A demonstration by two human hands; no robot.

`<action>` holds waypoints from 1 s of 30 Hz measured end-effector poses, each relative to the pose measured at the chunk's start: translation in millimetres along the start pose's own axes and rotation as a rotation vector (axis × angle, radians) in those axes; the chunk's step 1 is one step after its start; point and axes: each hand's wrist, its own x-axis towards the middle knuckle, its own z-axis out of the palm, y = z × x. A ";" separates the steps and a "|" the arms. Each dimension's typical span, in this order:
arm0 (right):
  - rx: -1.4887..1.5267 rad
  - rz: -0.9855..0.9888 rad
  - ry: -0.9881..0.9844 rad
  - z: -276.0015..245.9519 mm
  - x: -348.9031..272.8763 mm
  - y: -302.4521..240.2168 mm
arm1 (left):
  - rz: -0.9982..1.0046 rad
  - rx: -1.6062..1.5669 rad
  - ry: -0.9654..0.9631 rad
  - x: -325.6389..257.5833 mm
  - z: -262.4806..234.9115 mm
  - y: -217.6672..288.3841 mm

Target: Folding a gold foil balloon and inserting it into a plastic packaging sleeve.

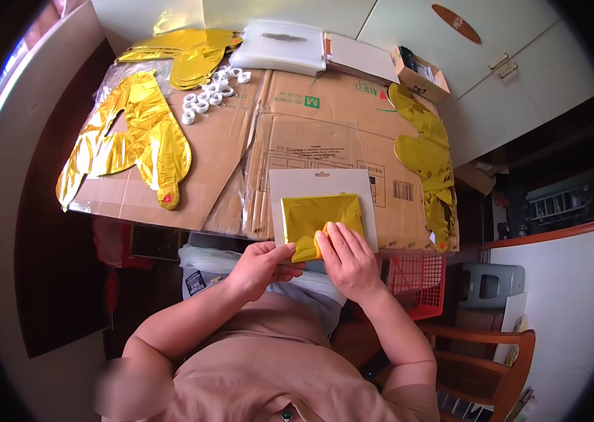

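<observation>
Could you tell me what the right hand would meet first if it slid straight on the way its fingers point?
Probably more of the folded gold foil already under the right hand, then the white card beneath.

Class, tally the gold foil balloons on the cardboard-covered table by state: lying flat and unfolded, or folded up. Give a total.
Unfolded gold foil balloons: 3
Folded gold foil balloon, on the white card under both hands: 1
Total: 4

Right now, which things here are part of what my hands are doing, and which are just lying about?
In hand: folded gold foil balloon, white backing card, left hand, right hand.

Lying about: flat gold letter balloons, white tape rolls, small open box, red basket.
</observation>
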 end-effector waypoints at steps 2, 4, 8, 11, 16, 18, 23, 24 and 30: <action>-0.013 -0.019 0.014 1.5 2.2 -0.2 | 0.018 -0.006 -0.039 -5.2 -0.5 4.3; -0.027 -0.030 0.021 0.8 4.6 0.1 | 0.021 -0.051 -0.109 -7.5 -5.0 11.1; -0.048 -0.021 0.076 7.1 4.2 2.1 | 0.218 0.810 0.073 -22.7 -14.0 53.4; -0.039 -0.009 0.110 10.6 0.4 0.7 | 0.776 1.367 0.347 -22.7 -11.6 84.4; -0.024 0.014 0.111 9.2 -1.0 -6.6 | 1.095 1.704 0.068 30.3 -15.2 103.7; -0.036 0.011 0.109 10.9 -4.6 -6.7 | 1.005 1.745 0.003 36.7 -13.6 107.9; -0.030 0.015 0.081 8.6 -6.1 -7.1 | 0.987 1.772 0.016 42.0 -14.1 103.6; -0.033 0.014 0.080 8.8 -6.3 -7.1 | 0.996 1.774 0.023 44.0 -15.2 101.9; -0.028 0.034 0.064 3.9 -3.5 -7.9 | 1.113 1.917 0.109 50.8 -18.4 93.5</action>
